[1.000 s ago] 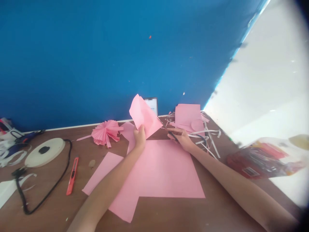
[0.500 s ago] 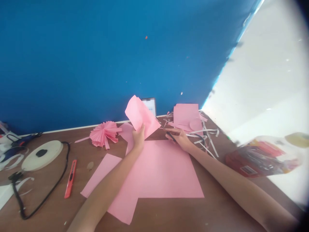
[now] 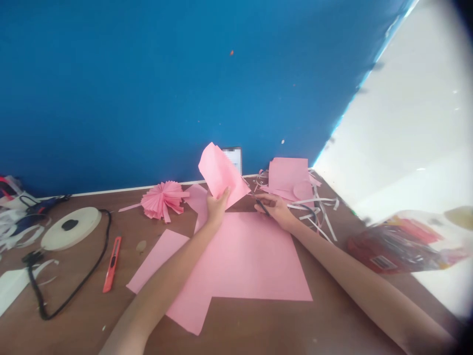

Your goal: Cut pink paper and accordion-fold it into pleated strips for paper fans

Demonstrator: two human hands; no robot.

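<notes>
Left hand point(image 3: 216, 209) pinching pink paper point(image 3: 218, 167), thumb now reaching farther across it, right hand point(image 3: 278, 210) still holding dark-handled scissors point(image 3: 262, 207)

Blue wall point(image 3: 140, 93), brown tabletop point(image 3: 258, 328), pale surface point(image 3: 414, 118) at right.
Wall: plain, matte-looking, with an orange speck point(image 3: 231, 52) high near the middle and a white fleck point(image 3: 283, 141) lower, to the right; thin white strip point(image 3: 111, 191) along its foot, at the far edge of the tabletop. Tabletop: dull brown, scattered small pale spots. Pale surface: whitish, glossy, small bright glints, meeting the wall on a slanting ragged edge; wall or floor, cannot tell. Lighting: even.
</notes>
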